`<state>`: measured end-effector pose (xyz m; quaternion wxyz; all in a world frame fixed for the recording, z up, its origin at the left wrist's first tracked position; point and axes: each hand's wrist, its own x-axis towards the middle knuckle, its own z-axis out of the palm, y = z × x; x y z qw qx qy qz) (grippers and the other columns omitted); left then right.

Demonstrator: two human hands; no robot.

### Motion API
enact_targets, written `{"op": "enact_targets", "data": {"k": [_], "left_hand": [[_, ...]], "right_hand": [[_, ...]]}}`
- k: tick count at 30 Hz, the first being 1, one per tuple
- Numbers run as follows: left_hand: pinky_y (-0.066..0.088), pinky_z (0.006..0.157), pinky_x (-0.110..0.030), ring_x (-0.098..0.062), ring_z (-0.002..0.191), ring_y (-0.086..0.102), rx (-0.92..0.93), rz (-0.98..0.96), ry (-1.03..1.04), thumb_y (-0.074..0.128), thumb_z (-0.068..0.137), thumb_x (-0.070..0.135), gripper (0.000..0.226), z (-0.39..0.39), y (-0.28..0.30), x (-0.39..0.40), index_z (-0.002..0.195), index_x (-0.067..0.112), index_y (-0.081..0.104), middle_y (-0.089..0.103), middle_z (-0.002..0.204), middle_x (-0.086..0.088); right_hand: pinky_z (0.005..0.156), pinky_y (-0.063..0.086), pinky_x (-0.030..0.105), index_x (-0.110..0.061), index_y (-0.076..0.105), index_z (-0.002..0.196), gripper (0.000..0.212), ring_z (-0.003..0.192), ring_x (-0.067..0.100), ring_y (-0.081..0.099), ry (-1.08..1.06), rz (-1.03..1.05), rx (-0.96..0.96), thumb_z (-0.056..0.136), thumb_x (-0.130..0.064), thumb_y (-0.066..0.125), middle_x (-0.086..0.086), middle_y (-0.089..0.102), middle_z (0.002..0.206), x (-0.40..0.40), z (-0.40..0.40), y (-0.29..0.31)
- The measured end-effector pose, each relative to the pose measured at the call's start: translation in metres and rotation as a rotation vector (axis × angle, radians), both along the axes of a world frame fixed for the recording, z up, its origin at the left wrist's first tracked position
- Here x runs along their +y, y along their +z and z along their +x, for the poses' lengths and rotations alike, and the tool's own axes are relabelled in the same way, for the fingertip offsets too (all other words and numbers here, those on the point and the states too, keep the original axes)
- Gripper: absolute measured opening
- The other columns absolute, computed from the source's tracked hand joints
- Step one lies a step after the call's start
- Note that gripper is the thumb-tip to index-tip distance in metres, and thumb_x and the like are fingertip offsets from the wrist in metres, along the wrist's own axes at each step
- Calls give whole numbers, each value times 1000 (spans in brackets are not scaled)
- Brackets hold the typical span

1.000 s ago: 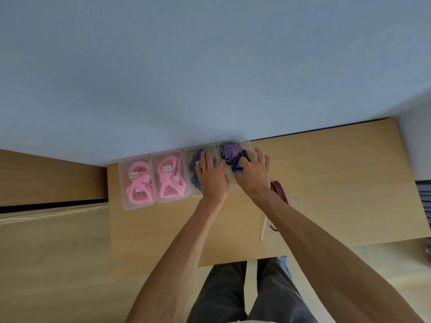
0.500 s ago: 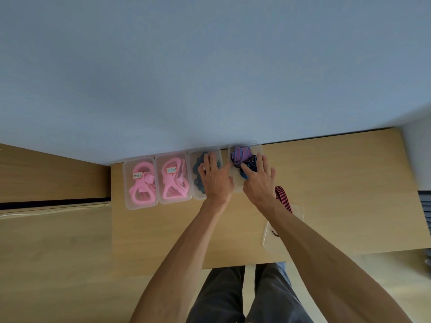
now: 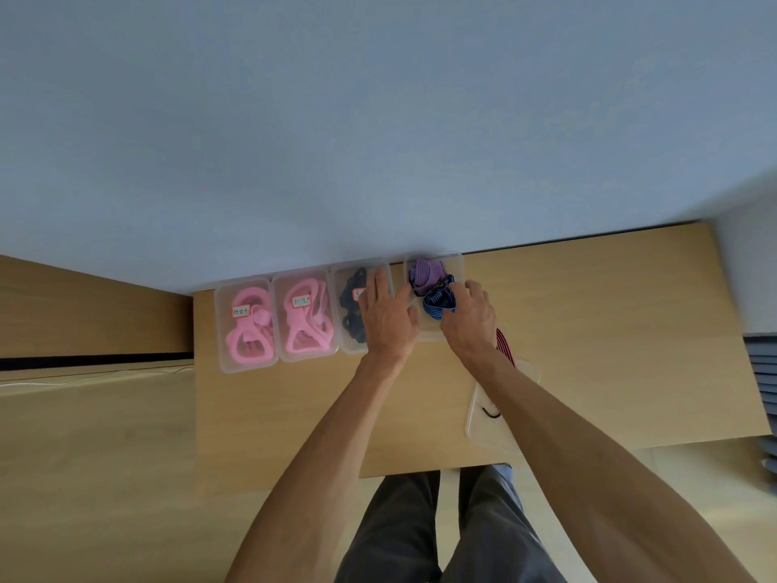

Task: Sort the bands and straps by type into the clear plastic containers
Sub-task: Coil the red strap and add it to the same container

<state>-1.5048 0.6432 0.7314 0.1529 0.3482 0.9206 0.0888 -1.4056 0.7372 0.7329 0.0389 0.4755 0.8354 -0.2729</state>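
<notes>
Head view: wooden table [image 3: 588, 330] against blue-grey wall [image 3: 378, 119]

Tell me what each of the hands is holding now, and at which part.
The right hand grips the blue striped strap at its bunched end, over the rightmost container. The left hand holds nothing; it rests flat on the neighbouring container.

The single head-worn view looks steeply down from above the person. It faces forward over the wooden table [image 3: 588, 330] to the far wall [image 3: 378, 119].
</notes>
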Motion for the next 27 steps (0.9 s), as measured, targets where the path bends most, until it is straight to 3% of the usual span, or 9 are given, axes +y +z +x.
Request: {"op": "enact_targets", "data": {"k": [3, 5, 9, 12, 15, 18, 22, 27], "left_hand": [[49, 93, -44, -32, 119, 54, -58, 87, 4, 58, 88, 13, 29, 7, 11, 1, 117, 14, 64, 53, 131, -12], [54, 75, -39, -26, 96, 63, -105, 134, -8, 53, 93, 12, 26, 16, 19, 2, 116, 13, 65, 58, 114, -7], [49, 71, -38, -25, 88, 62, -158, 142, -60, 49, 96, 12, 26, 42, 32, 9, 118, 12, 64, 60, 105, -5], [40, 60, -35, -24, 73, 56, -204, 120, -87, 44, 93, 10, 17, 68, 42, 17, 82, 14, 55, 51, 78, 0], [33, 56, -33, -21, 62, 47, -261, 44, -103, 44, 90, 7, 25, 100, 43, 21, 67, 16, 40, 43, 64, 1], [42, 59, -35, -23, 65, 54, -319, -122, -124, 53, 92, 15, 31, 133, 33, 19, 63, 19, 41, 47, 65, 1], [51, 71, -33, -23, 85, 67, -305, -257, -208, 59, 96, 32, 20, 170, 19, 16, 90, 15, 66, 67, 88, -2], [52, 76, -35, -27, 94, 68, -366, -249, 22, 55, 98, 29, 21, 205, 9, 12, 107, 12, 64, 69, 102, -7]], "right_hand": [[88, 43, 42, -7, 57, 127, 46, 106, 35, 53, -5, 2, 19, 82, 1, 57, 15, 54, 128, -5, 10, 6], [91, 43, 43, -8, 56, 129, 46, 110, 35, 52, -6, -5, 11, 84, -1, 56, 15, 52, 132, -7, 21, 11], [94, 41, 40, -10, 54, 134, 49, 117, 32, 49, -1, -23, -26, 85, -2, 54, 13, 48, 138, 1, 49, 26], [93, 45, 40, -12, 53, 136, 49, 115, 30, 52, -25, -64, -50, 88, -3, 52, 12, 52, 134, 16, 73, 38], [87, 49, 37, -16, 53, 136, 47, 109, 29, 59, -23, -121, -121, 90, -6, 50, 11, 61, 126, 30, 102, 44], [86, 51, 35, -18, 55, 136, 49, 108, 31, 62, -17, -217, -173, 88, -8, 51, 12, 65, 123, 37, 136, 41], [88, 52, 35, -22, 56, 135, 49, 112, 31, 62, 73, -354, -273, 87, -11, 51, 12, 64, 126, 37, 176, 29], [90, 53, 37, -18, 51, 138, 49, 112, 31, 62, 111, -459, -301, 89, -20, 56, 12, 66, 124, 26, 208, 17]]}}
